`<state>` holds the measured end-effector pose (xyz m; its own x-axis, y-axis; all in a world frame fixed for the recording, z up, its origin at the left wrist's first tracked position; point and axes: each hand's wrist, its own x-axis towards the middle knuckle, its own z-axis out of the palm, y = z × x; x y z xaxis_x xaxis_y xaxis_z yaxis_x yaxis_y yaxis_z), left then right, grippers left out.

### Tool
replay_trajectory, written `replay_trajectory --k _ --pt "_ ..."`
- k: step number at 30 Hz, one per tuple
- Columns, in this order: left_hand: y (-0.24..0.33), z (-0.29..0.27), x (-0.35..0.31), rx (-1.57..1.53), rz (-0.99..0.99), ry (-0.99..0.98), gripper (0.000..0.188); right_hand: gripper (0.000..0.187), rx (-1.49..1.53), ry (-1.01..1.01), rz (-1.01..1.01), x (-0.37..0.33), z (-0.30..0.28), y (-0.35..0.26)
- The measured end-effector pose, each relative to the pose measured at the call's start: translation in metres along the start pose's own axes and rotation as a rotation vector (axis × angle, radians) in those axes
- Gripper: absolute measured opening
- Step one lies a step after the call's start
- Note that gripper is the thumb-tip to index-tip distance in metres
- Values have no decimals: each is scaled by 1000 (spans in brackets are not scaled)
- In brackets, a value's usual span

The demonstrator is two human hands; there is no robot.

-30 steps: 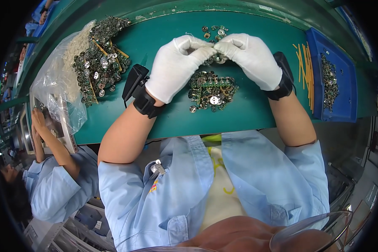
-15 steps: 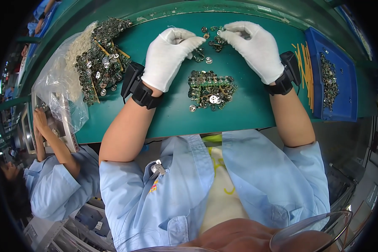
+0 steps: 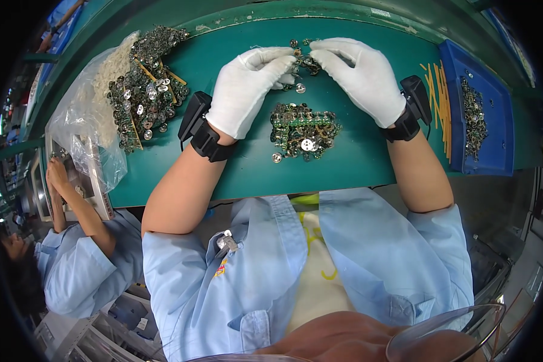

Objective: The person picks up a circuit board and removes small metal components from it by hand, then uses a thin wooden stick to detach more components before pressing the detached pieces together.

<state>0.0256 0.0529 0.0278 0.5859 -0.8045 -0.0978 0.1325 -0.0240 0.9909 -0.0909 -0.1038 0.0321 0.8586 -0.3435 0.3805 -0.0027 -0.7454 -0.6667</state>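
Observation:
My left hand (image 3: 242, 90), in a white glove, has its thumb and fingers pinched together at a small cluster of round metal parts (image 3: 311, 67) with green bits. From the other side my right hand (image 3: 362, 78), gloved too, meets the same cluster with thumb and forefinger closed together. What exactly either hand grips is hidden by the fingertips. A loose silver disc (image 3: 300, 88) lies just below the left fingers. Closer to me is a heap of the same round parts (image 3: 304, 136), a row of them lined up along its top.
A larger mound of these parts (image 3: 142, 102) with thin sticks lies left, against a clear plastic bag (image 3: 96, 139) of pale pieces. At right are wooden sticks (image 3: 440, 108) and a blue tray (image 3: 498, 133) holding more parts. A co-worker's arms (image 3: 72, 193) are at far left.
My left hand has shifted right and slightly down, its fingertips now at the cluster. The right hand has moved slightly left and down, closer to the left.

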Motion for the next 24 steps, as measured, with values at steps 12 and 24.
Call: replay_trajectory --k 12,24 --pt "3 5 -6 -67 -41 -89 25 8 85 -113 -87 -3 0 -10" --pt "-1 -1 -7 -261 -71 -251 25 10 743 -350 279 -5 -3 -9"
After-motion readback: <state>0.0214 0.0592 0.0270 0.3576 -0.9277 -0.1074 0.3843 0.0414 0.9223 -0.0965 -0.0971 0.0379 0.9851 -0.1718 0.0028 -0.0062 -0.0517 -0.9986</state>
